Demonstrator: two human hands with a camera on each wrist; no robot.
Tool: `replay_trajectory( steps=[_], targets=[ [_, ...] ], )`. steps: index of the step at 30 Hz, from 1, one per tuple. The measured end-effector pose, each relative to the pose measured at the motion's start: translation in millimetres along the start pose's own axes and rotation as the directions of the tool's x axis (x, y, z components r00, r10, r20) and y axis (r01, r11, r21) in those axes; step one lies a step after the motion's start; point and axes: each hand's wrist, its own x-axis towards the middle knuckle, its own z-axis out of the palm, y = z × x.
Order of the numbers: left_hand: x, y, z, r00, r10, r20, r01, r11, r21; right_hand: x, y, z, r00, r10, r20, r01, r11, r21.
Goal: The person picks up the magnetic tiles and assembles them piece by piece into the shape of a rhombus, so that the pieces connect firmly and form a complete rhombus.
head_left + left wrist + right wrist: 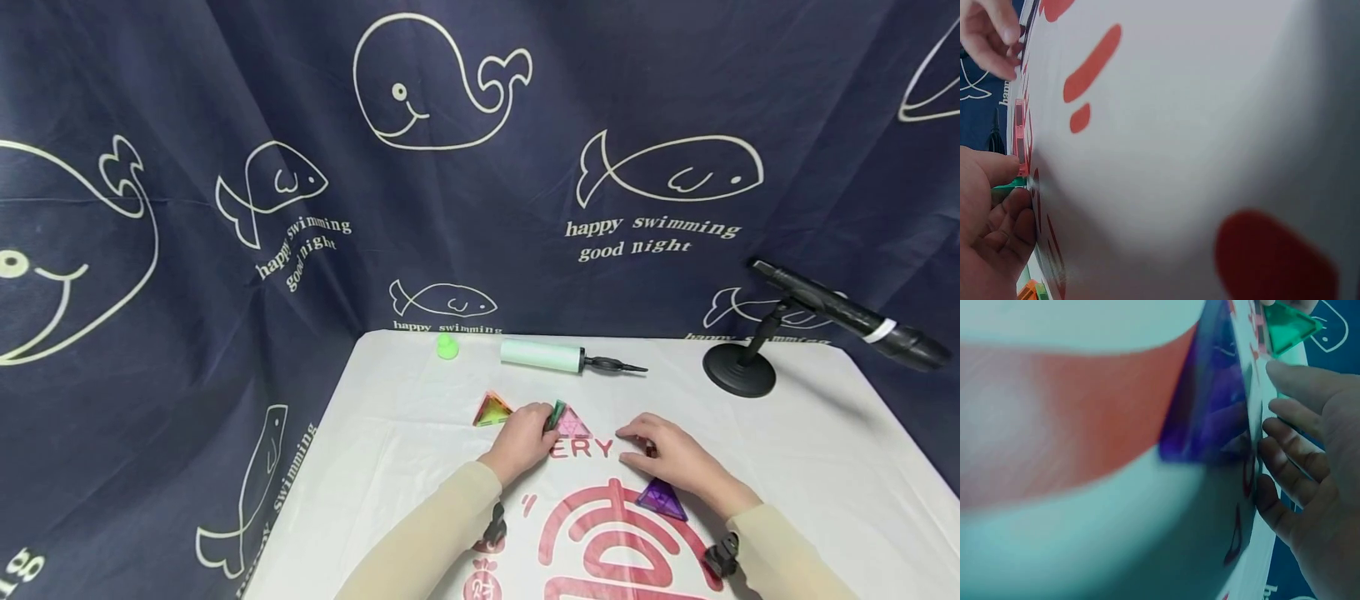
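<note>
My left hand (522, 439) pinches a green triangular magnetic tile (557, 413) between thumb and fingers. The tile stands tilted up at the left side of a pink triangular tile (573, 422), which lies flat; the right wrist view shows the green tile's broad face (1289, 329). My right hand (670, 452) holds nothing, its fingers loosely bent and spread to the right of the pink tile. A purple triangular tile (663, 501) lies below that hand, close to the wrist. Left of my left hand are orange and yellow-green triangular tiles (491, 411), partly hidden by the hand.
A white cloth with red print (420, 467) covers the table. At the back stand a bright green toy duck (447, 347) and a mint-green hand pump (542, 355) lying on its side. A black microphone on a stand (750, 371) is back right. A dark blue curtain (480, 225) hangs behind.
</note>
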Motion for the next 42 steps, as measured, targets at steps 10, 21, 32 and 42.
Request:
replay_trajectory(
  steps=[10, 21, 32, 42],
  targets=[
    [0.5, -1.9, 0.9, 1.0, 0.015, -0.004, -0.015, 1.0, 0.001, -36.3, 12.2, -4.0, 0.998, -0.061, -0.034, 0.06, 0.997, -0.038],
    [1.7, -1.5, -1.0, 1.0, 0.012, 0.017, -0.012, 1.0, 0.004, -70.3, 12.9, -3.5, 0.992, -0.065, -0.105, 0.051, 0.991, -0.124],
    [1.4, -2.1, -0.3, 1.0, 0.026, 0.005, -0.026, 1.0, -0.004, -77.4, 17.9, -0.3, 0.986, -0.099, -0.138, 0.075, 0.984, -0.164],
    [1.2, -1.2, -2.2, 1.0, 0.02, 0.023, -0.02, 1.0, -0.006, -74.4, 18.6, -5.5, 0.986, -0.121, -0.115, 0.099, 0.978, -0.181]
  ],
)
